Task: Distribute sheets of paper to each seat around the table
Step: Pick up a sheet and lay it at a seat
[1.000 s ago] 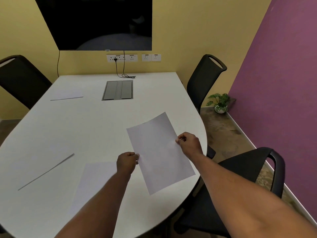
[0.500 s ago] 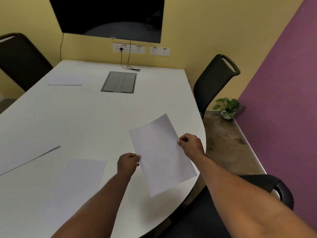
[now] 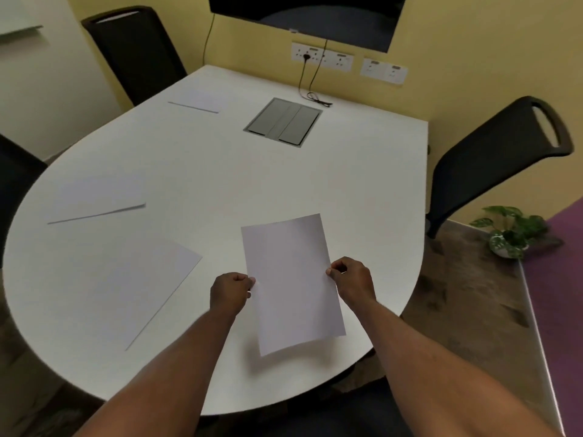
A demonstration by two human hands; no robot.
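Paper sheet (image 3: 291, 283) hangs low over the white table (image 3: 284, 184) at lower centre, left hand (image 3: 232, 290) and right hand (image 3: 351, 280) each pinching a long edge. Since a second ago it has turned from slanted to nearly square with the near edge, so I judge it is about to be laid at this seat.

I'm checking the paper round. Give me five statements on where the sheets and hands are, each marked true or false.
1. Both hands hold one sheet. True: left hand and right hand pinch the held sheet by its side edges.
2. The held sheet lies flat on the table. False: its shadow shows it above the table.
3. Three other sheets lie on the table. True.
4. The floor plant stands left of the table. False: the plant is on the right.
5. The table's centre hatch is open. False: the hatch is shut.
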